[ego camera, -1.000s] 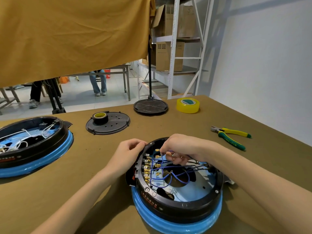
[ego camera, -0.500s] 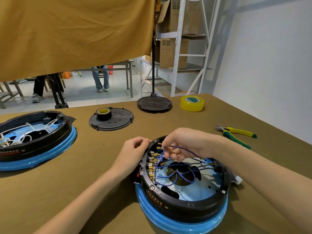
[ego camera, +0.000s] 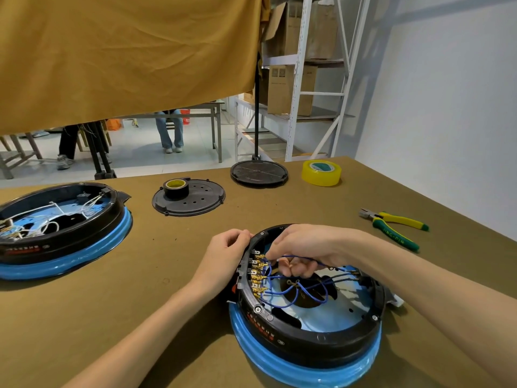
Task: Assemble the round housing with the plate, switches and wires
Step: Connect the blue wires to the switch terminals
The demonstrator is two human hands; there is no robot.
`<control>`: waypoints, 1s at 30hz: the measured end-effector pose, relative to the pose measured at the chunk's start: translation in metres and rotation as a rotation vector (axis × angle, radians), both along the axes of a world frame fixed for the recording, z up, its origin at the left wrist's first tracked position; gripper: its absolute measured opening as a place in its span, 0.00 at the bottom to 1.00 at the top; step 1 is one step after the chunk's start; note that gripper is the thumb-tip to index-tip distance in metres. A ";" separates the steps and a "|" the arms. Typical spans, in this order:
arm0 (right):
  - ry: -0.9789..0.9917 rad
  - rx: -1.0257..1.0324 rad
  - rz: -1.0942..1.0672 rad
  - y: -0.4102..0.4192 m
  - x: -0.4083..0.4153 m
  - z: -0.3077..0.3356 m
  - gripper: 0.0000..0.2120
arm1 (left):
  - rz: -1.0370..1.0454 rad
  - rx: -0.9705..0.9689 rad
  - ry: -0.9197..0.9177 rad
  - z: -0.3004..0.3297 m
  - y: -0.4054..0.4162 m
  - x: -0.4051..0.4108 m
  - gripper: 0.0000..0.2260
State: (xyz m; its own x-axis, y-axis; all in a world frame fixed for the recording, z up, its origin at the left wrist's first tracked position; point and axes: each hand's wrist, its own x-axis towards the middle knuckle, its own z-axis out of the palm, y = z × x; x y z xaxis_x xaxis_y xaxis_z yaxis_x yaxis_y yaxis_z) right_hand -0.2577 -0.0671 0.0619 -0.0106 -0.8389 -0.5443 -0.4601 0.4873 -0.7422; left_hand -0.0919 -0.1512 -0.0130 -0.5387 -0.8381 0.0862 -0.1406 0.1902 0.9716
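Blue wires (ego camera: 282,296) inside housing rim (ego camera: 321,338)

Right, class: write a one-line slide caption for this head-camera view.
Right hand pinches a blue wire inside the round housing while the left hand grips its rim.

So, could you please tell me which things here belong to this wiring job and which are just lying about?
In use:
round housing
blue wires
left hand
right hand

Lying about:
second housing
black plate
yellow tape
pliers
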 end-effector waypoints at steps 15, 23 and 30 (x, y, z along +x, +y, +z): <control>-0.052 -0.016 -0.029 0.000 -0.001 -0.002 0.03 | -0.021 -0.021 0.003 -0.002 -0.002 0.001 0.15; -0.078 -0.039 -0.037 0.002 -0.003 -0.004 0.03 | -0.019 -0.027 0.008 -0.002 -0.002 0.000 0.15; -0.055 -0.081 -0.033 -0.001 0.001 -0.008 0.04 | -0.031 -0.038 0.007 -0.001 -0.001 0.001 0.15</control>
State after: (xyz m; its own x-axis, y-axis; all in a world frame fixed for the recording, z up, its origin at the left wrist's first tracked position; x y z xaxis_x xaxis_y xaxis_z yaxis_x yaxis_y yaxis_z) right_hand -0.2569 -0.0683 0.0538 -0.0113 -0.8797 -0.4754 -0.4023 0.4393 -0.8033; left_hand -0.0914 -0.1526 -0.0142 -0.5634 -0.8172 0.1211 -0.1274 0.2308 0.9646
